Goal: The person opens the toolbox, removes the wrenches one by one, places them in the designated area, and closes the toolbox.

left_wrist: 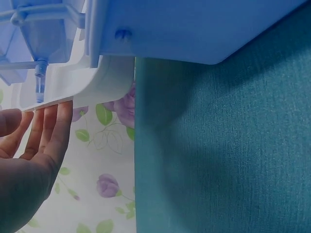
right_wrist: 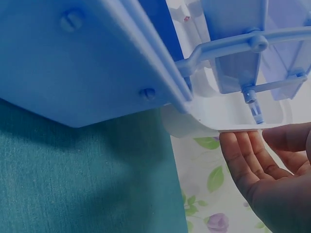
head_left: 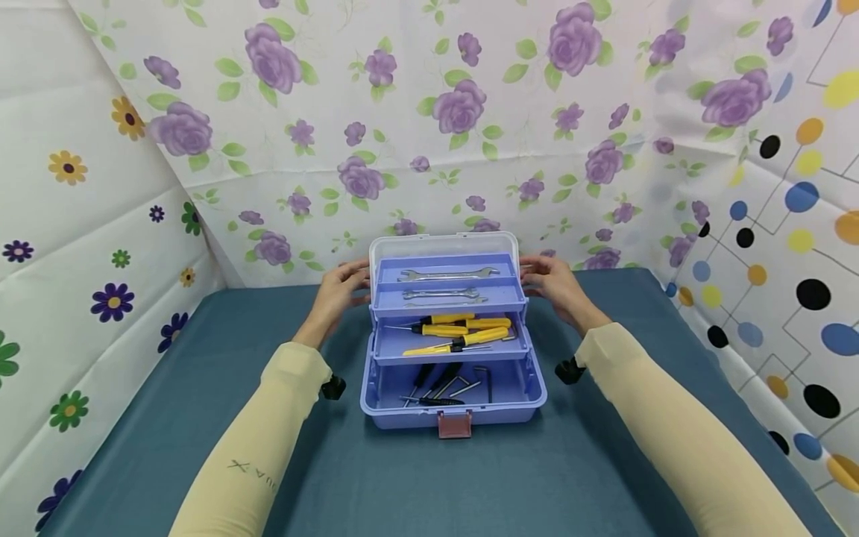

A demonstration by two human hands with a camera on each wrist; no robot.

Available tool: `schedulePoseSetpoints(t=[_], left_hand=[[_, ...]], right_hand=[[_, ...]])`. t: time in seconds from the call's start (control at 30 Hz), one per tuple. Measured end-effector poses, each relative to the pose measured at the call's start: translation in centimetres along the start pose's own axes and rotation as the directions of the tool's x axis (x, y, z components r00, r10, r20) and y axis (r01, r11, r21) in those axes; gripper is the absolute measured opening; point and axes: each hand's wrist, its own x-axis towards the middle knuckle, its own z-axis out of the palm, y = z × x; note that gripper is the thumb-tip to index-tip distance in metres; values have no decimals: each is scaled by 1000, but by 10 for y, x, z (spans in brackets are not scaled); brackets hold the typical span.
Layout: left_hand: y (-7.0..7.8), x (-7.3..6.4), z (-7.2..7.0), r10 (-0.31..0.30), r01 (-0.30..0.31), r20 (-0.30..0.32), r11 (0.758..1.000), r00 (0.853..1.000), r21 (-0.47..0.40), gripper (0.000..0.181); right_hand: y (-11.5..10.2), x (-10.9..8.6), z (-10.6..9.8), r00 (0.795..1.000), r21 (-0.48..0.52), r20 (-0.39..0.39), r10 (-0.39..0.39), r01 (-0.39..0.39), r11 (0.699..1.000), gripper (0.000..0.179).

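Observation:
A blue toolbox (head_left: 409,419) stands unfolded on the table, its whitish lid (head_left: 443,243) tilted back and its tiers spread in steps. My left hand (head_left: 335,294) is at the lid's left side; in the left wrist view its fingertips touch the rim of the lid (left_wrist: 114,80). On the opposite side, my right hand (head_left: 555,285) touches the lid (right_wrist: 218,110) with nearly straight fingers. Wrenches (head_left: 448,274) lie in the upper tiers. The tier below holds several yellow-and-black screwdrivers (head_left: 486,335). Dark-handled tools (head_left: 439,402) and hex keys (head_left: 488,382) lie in the base.
A blue-green cloth covers the table (head_left: 429,485). Behind the toolbox hangs a floral curtain (head_left: 403,171), close to the lid. Patterned sheets (head_left: 87,298) close off the left and right sides. A reddish latch (head_left: 455,425) hangs at the toolbox front.

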Motion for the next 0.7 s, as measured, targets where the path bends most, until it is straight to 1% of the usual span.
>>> schedulePoseSetpoints(t=[0.17,0.3,0.5,0.7], left_hand=[[-1,4,0,-13,13,-2,998,1000,59,44],[-2,4,0,-15,14,9,995,1000,101,48],[-3,6,0,-16,14,10,993,1000,121,49],[-6,11,0,-24,23,11,990,1000,141,48]], right_hand=[[4,3,2,1000,-31,-6,-16,16,999,42],[6,4,3,1000,-31,-21,-17,16,999,42],[9,7,2,1000,-24,-13,-7,7,1000,43],[12,10,3,1000,-22,0,20,-20,1000,41]])
